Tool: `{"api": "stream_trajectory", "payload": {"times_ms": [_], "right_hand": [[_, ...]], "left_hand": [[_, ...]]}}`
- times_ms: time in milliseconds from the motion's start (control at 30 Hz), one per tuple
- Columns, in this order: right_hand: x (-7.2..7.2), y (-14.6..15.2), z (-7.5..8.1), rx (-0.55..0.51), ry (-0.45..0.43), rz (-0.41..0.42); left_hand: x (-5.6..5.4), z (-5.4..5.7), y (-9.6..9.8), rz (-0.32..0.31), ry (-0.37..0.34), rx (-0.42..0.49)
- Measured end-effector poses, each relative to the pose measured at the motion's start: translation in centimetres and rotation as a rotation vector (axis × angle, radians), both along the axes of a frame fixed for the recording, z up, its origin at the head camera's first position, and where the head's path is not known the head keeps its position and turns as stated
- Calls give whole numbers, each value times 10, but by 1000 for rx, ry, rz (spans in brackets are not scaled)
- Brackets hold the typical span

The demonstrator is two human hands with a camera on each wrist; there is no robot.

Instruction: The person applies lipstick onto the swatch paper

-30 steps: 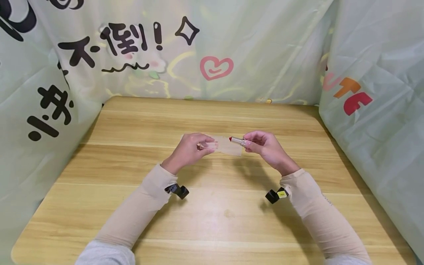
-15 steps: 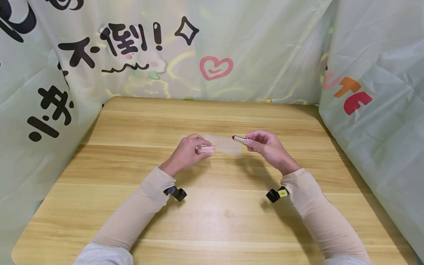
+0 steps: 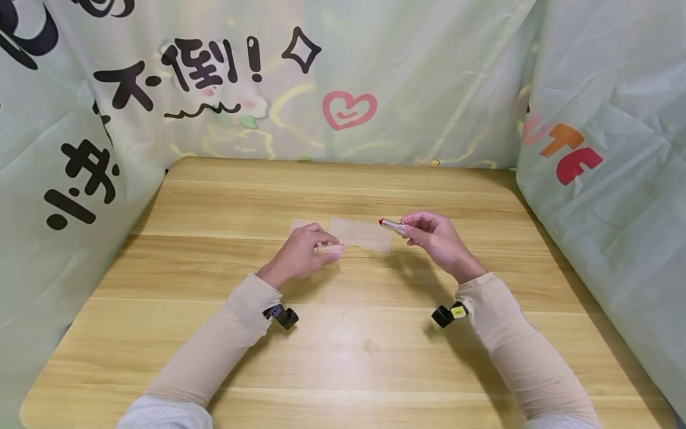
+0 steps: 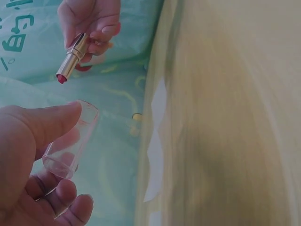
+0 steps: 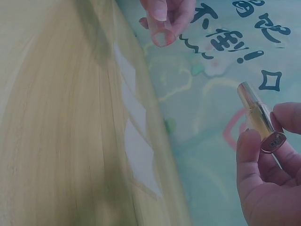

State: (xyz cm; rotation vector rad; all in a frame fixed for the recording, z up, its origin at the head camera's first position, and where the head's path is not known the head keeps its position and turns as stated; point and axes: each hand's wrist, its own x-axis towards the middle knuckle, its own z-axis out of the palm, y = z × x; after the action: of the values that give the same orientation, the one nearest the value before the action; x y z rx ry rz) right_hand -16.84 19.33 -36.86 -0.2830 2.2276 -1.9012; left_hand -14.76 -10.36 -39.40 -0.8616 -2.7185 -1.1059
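My left hand holds a clear, pink-tinted lipstick cap between thumb and fingers, its open end towards the right hand. Between thumb and fingertips of my right hand is an uncapped lipstick, silver and gold with a dark red tip that points left. In the right wrist view the flat base of the lipstick faces the camera. Cap and lipstick are apart, both held above the table.
Thin whitish paper pieces lie in a row on the wooden table, behind and between the hands. Printed pale green cloth hangs around the table's back and sides. Each wrist carries a small black camera.
The left hand has drawn left and slightly nearer with the cap, uncovering more paper. The right hand has shifted a little right with the lipstick, so the gap between them has grown.
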Motion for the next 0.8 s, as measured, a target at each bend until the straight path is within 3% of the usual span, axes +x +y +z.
{"api": "stream_trajectory", "payload": {"times_ms": [533,800], "right_hand": [[-3,4,-6,-27,-7,-16],[-2,4,-8,-38,-33,-26]], "left_hand": [[3,-10,0,-28,-42,-135],[6,-9,3,-9,-137,-228]]}}
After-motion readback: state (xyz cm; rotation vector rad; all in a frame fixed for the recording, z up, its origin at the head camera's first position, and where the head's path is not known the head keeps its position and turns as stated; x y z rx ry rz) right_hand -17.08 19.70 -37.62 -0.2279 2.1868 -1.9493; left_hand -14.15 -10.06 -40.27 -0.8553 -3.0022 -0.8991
